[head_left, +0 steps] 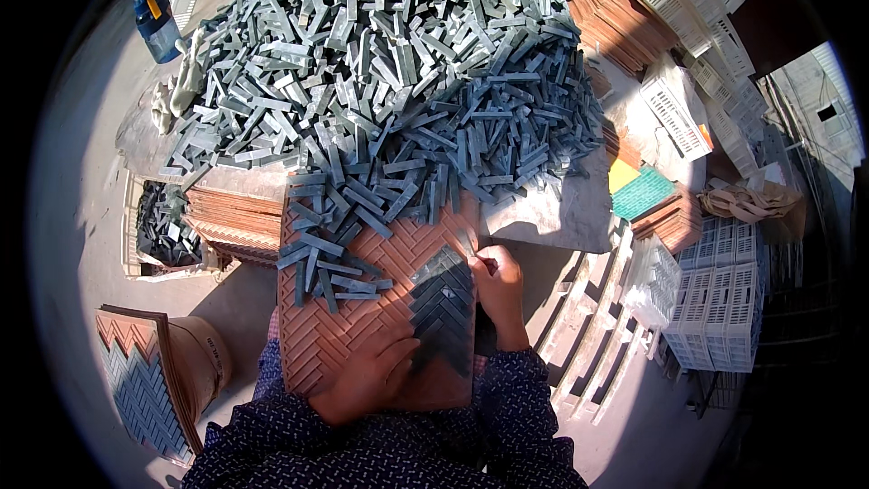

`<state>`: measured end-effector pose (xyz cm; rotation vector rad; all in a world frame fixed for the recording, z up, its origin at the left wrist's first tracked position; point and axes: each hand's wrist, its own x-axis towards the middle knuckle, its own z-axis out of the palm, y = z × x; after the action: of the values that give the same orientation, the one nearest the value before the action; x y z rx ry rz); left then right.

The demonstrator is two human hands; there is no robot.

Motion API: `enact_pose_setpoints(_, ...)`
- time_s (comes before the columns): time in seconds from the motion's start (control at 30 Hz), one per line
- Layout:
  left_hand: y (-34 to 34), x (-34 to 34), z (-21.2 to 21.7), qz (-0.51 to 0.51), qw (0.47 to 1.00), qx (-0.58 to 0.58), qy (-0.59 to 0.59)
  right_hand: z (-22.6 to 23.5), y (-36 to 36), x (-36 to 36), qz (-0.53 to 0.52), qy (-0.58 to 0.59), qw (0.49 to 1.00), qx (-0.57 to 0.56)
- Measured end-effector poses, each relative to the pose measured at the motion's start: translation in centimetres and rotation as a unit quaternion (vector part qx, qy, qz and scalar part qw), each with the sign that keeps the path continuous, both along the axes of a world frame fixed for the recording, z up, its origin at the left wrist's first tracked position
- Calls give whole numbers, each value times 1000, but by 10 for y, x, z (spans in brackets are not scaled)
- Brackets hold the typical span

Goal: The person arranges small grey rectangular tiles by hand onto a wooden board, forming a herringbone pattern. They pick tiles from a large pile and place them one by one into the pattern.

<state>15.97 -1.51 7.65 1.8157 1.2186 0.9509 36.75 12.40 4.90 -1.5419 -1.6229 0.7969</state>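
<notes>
The flat orange-brown tray with zigzag slots [317,340] lies before the person, part full of dark gray stone-like strips [444,308]. Filling seems the step now: the right hand [501,290] pinches a thin gray strip [465,242], which likely needs lining up; the blurry left hand's [371,376] grip I can't tell. A pale boxy bin [132,249] holds black bits [165,226].

Both elbows sit wide of the body, and the dark-sleeved forearms reach forward from there, the left one [272,430] angled across the front, the right one [518,389] nearly straight ahead. The left hand [373,371] lies low, back upward, its fingers [403,349] loosely stretched and pointing rightward. Farther out, the right hand [501,285] stands raised on a bare wrist, thumb and forefinger pinched together, the other fingers curled in.
</notes>
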Motion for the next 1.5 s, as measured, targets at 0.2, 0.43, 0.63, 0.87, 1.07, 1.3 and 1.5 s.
enact_pose_setpoints(0.2, 14, -16, 3, 59, 931, -242, -268, 47, -37, -25, 36, 246, 949, -191)
enact_pose_setpoints(0.43, 26, -29, 9, 62, 854, -296, -423, 67, -90, -75, 124, 276, 912, -277)
enact_pose_setpoints(0.63, 17, -34, 4, 129, 876, -302, -352, 67, -105, -84, 145, 199, 939, -241)
enact_pose_setpoints(0.87, 14, -45, 5, 139, 858, -354, -346, 58, -116, -77, 115, 166, 948, -246)
enact_pose_setpoints(1.07, 15, -73, 0, 139, 784, -354, -490, 67, -125, -78, 68, 140, 956, -251)
enact_pose_setpoints(1.3, 24, -260, -49, 372, 710, -174, -572, 68, -118, -75, 86, 170, 954, -230)
enact_pose_setpoints(1.5, 36, -340, -19, 394, 736, -38, -549, 45, -64, -75, 106, 85, 987, -83)
